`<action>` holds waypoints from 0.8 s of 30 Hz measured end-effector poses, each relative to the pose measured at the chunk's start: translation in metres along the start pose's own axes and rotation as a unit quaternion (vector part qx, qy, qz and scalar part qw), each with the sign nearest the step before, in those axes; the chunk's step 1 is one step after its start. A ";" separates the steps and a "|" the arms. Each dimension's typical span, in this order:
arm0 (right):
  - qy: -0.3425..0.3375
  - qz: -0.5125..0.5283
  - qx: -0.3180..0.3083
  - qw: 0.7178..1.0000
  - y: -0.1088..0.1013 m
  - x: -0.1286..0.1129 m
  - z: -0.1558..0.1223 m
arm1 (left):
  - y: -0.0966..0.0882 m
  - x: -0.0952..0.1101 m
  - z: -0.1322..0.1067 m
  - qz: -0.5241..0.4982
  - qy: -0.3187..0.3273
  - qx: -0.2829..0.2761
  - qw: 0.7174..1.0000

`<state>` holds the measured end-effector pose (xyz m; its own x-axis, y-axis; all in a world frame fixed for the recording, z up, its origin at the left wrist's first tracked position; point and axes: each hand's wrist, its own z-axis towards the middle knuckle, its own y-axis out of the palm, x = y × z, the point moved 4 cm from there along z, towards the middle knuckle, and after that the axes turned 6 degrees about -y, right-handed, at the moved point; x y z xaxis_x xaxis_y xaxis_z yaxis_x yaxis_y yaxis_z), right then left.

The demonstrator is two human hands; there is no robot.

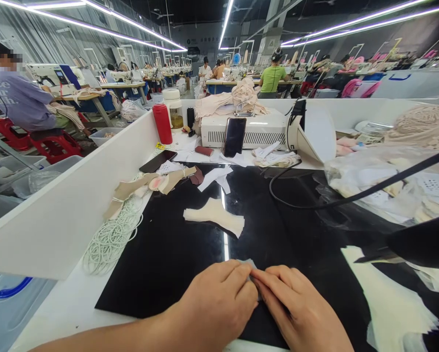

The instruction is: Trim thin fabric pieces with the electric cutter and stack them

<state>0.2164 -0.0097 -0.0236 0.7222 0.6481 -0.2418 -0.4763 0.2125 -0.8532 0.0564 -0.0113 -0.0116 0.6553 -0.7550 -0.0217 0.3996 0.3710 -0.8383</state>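
Observation:
My left hand [214,300] and my right hand [298,308] meet at the near edge of a glossy black work mat [168,254]. Their fingertips pinch a small pale piece of fabric [249,264], mostly hidden between them. Both hands have their fingers pressed together on it. A cream cut fabric piece [215,215] lies on the mat a little beyond my hands. More beige pieces [156,183] sit at the mat's far left corner.
A coil of white elastic cord [111,237] lies left by a white partition [76,195]. Behind are a red bottle [162,123], a white machine box [256,129] with a phone [234,137] leaning on it, a black cable [314,205], and bagged parts [384,181]. Other workers sit at distant tables.

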 end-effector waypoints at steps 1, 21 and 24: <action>0.001 0.000 0.008 1.000 -0.001 0.000 0.000 | 0.000 0.000 0.000 0.005 0.002 0.004 1.000; -0.007 -0.006 0.040 0.999 -0.004 0.000 0.005 | -0.005 0.004 -0.001 0.045 0.026 0.004 0.999; -0.008 -0.016 0.034 0.999 -0.004 0.001 0.006 | -0.006 0.005 0.001 0.045 0.022 0.026 0.998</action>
<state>0.2157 -0.0060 -0.0181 0.7302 0.6512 -0.2069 -0.4863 0.2825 -0.8269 0.0579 -0.0163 -0.0058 0.6609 -0.7407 -0.1207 0.3742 0.4648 -0.8025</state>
